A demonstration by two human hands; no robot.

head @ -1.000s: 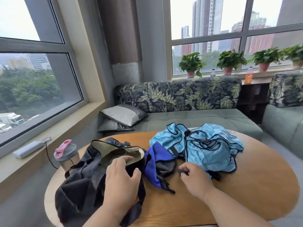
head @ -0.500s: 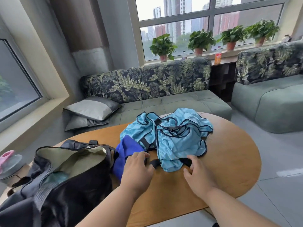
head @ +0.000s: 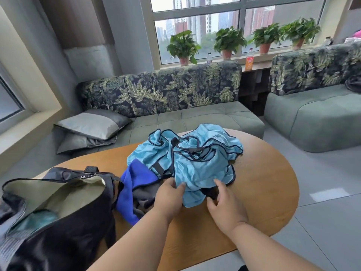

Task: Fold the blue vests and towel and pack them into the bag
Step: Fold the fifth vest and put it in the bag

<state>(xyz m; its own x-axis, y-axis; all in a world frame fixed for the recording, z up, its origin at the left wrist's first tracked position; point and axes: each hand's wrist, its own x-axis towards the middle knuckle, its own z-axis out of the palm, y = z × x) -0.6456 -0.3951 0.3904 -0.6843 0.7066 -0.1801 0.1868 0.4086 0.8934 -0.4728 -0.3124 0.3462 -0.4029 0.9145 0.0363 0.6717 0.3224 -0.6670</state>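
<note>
- Bag (head: 58,227), black with a pale lining, sits at the left end of the table (head: 273,192), mouth unzipped and gaping upward; something light blue lies inside near its left wall, too dim to name.
- Towel (head: 136,178), deep royal blue with a grey underside, lies crumpled just right of the bag, touching the bag's rim and running toward the near edge of the table.
- Left hand (head: 169,196) is over the seam where towel meets vests; thumb and fingers pinch the near-left edge of the light blue fabric.
- Blue vests (head: 191,159), light blue with dark piping, are heaped unfolded around the table's middle, reaching toward its far edge; black straps and a buckle show in the folds. How many vests are in the heap cannot be told.
- Right hand (head: 224,206) is at the near-right edge of the heap, fingers curled onto a dark strap below the fabric, thumb up against the blue cloth.
- Table, round and wood-topped, has bare surface to the right of the heap.
- Sofa (head: 195,118), green seat with leaf-print back, stands beyond the far edge; grey cushions (head: 91,126) at its left end.
- Potted plants (head: 230,42) line the windowsill behind.
</note>
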